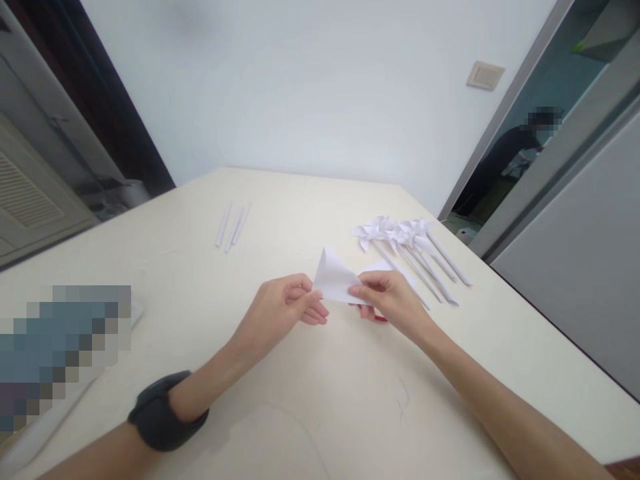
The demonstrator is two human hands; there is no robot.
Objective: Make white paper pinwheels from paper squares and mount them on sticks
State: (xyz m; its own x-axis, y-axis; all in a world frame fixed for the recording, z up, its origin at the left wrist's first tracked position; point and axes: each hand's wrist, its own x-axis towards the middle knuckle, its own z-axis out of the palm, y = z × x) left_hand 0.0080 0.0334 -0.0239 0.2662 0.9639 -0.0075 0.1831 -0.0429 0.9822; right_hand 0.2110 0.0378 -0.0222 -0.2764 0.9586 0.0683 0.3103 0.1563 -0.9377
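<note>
Both hands meet over the middle of the cream table (165, 287). The left hand (280, 310) and the right hand (393, 300) each pinch a folded white paper (334, 277) between thumb and fingers, holding it just above the table. Something red, perhaps scissors, peeks from under the right hand. To the right lie white paper pinwheels (400, 235); far left, 3 paper sticks (233, 225).

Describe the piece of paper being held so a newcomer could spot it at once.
On the cream table, near its middle, the left hand and right hand pinch a folded white paper. Unlike the finished paper pinwheels lying beside it, it is stickless and raised.
</note>
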